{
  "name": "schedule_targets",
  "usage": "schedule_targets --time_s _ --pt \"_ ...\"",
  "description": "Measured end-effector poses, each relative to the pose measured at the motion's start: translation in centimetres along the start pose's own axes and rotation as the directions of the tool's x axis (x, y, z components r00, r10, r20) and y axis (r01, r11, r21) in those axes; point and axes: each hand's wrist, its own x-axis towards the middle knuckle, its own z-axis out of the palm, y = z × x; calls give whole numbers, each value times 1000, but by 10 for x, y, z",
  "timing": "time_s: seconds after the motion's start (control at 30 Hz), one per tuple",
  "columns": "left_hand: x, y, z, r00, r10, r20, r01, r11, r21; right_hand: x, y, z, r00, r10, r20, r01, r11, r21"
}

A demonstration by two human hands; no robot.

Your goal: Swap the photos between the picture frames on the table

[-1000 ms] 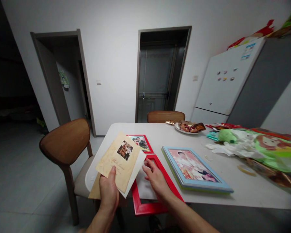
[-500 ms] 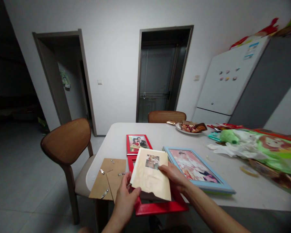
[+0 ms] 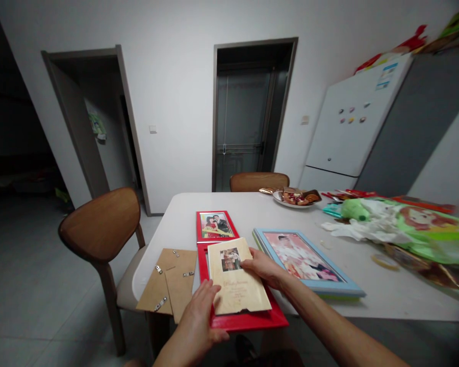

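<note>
A cream printed sheet [image 3: 239,288] with a small photo on it lies over a red picture frame [image 3: 248,322], covering most of its opening. My right hand [image 3: 265,267] grips the sheet's right edge, thumb on top beside the small photo. At the lower left, my left hand [image 3: 201,313] is closed on the red frame's side, with its fingertips against the sheet's left edge. Just beyond lies a second red picture frame [image 3: 199,229] holding a picture of two people. Brown backing boards [image 3: 176,285] with metal clips lie left of my left hand.
Right of my right hand, a light-blue picture frame [image 3: 352,290] lies on the white table [image 3: 248,203]. Farther back stands a plate of food [image 3: 296,198]. A tape roll [image 3: 384,262], white tissue and green packaging [image 3: 424,239] spread along the right. A wooden chair [image 3: 103,224] stands left.
The cream sheet has come down flatter onto the red frame. My left hand has shifted from the sheet's lower left corner to the frame's side; my right hand keeps its grip.
</note>
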Motion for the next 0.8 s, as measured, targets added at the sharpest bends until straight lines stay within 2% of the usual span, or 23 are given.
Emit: schedule_targets --time_s 0.17,0.3,0.37,0.43,0.5,0.6,0.67,0.7,0.8 --pt "2 0 -7 999 -29 22 28 998 55 -1 -4 3 999 48 -4 -48 999 20" --pt "1 5 -11 996 -54 68 46 992 119 3 0 12 999 26 -31 -26 1000 -6" --pt "0 8 -14 994 -63 84 52 991 127 5 2 17 999 2 -55 -6 997 -79" --pt "-1 8 -16 993 -62 103 48 989 139 5 2 19 995 -47 -86 24 968 -249" --pt "-1 8 -17 992 -50 114 31 986 162 5 1 17 983 -147 -107 73 858 -508" --pt "0 8 -18 992 -28 124 4 983 185 3 -2 15 955 -261 -142 20 532 -847" --pt "0 8 -18 991 -10 135 -15 982 187 2 -1 15 941 -276 -197 -92 350 -932" --pt "0 9 -17 990 -2 142 -25 982 185 2 1 16 935 -277 -223 -139 293 -946" --pt "-3 11 -17 990 2 143 -28 984 178 2 5 19 919 -305 -250 -195 198 -961"
